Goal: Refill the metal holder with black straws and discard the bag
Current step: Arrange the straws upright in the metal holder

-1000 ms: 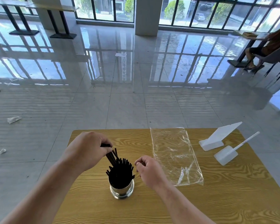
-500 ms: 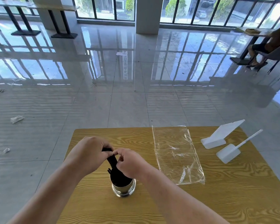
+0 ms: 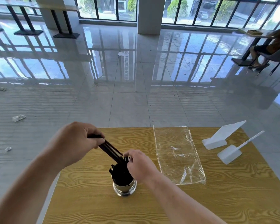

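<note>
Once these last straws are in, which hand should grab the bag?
Right, probably. The right hand sits at the metal holder, on the side toward the empty clear bag, holding nothing. The left hand is farther away, its fingers shut on black straws.

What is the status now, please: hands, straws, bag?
Left hand shut on a few black straws, tilted toward metal holder. Right hand at the holder's straw tips, grip unclear. Clear bag empty, flat on table. Nothing blocking.

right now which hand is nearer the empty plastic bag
Right. The right hand is over the metal holder, just left of the bag; the left hand is farther left, holding straws.
</note>
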Demonstrator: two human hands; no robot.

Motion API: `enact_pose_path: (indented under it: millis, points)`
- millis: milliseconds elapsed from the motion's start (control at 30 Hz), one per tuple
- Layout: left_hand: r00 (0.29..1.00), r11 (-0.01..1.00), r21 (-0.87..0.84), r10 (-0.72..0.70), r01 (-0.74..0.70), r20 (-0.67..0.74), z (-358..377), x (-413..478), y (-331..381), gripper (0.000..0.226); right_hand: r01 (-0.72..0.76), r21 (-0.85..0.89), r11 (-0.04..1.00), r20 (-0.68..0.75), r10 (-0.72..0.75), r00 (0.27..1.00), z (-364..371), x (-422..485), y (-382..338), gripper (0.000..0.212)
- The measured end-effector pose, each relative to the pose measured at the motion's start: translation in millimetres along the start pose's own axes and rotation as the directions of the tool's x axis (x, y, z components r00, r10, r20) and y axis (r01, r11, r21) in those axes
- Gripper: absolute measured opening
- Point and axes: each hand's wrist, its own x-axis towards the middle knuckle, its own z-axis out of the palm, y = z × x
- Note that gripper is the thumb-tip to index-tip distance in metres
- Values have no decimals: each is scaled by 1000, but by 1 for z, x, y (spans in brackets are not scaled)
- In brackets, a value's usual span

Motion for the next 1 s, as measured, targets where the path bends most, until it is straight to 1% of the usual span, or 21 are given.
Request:
enact_pose_path:
  millis: [67,133,200,267,333,400,433,500,533,567,600,667,733,767,833,867,933,1000]
  points:
    - [998,991,-132,17,-24,-53,-9,3,-2,34,-14,19,1000,-77,15,997,-5,-2,6,42]
    - [993,938,-347,-23,-17,-112,-8,8,-3,29,-33,52,998,-141,40,989,-12,-5,11,36]
    - [986,803,-596,-114,22,-118,3,10,-4,26,-57,181,982,-129,81,988,-18,-6,12,32]
    - [975,629,-773,-210,79,-71,21,10,-6,17,-87,379,921,-29,106,994,-26,-7,6,32]
    - [958,482,-865,-285,141,-2,41,9,-11,9,-131,581,803,99,90,991,-34,-8,-3,32]
    - [941,383,-900,-330,210,79,60,8,-18,12,-174,770,614,211,12,977,-43,-9,-12,25]
    - [931,337,-909,-344,246,125,68,7,-21,17,-189,841,507,241,-38,970,-48,-9,-16,28]
    - [909,227,-923,-354,310,218,81,5,-25,22,-197,927,319,238,-92,967,-57,-9,-22,38]
    - [899,170,-927,-354,334,258,86,4,-27,21,-188,944,271,219,-88,972,-62,-9,-25,38]
    - [889,121,-928,-352,354,293,90,3,-29,18,-168,946,276,194,-69,979,-65,-8,-27,34]
    - [881,82,-925,-346,371,323,93,2,-32,15,-138,935,327,157,-32,987,-67,-8,-29,29]
    - [867,34,-915,-334,402,369,100,0,-36,16,-73,873,482,58,45,997,-69,-6,-31,30]
    - [855,28,-902,-333,430,397,105,-2,-38,28,-16,777,629,-38,72,997,-70,-5,-33,35]
    - [849,46,-893,-338,447,407,108,-3,-39,33,8,726,688,-72,65,995,-71,-4,-34,35]
    - [836,130,-862,-350,491,423,113,-6,-41,34,45,629,776,-130,48,990,-72,-4,-36,34]
    - [828,205,-832,-368,516,423,116,-7,-42,32,57,575,816,-161,45,986,-72,-4,-36,33]
    - [818,390,-735,-417,555,397,121,-10,-47,31,73,422,904,-213,20,977,-71,-5,-35,34]
    - [822,524,-642,-449,560,351,125,-13,-54,27,80,237,968,-218,-27,976,-69,-6,-31,41]
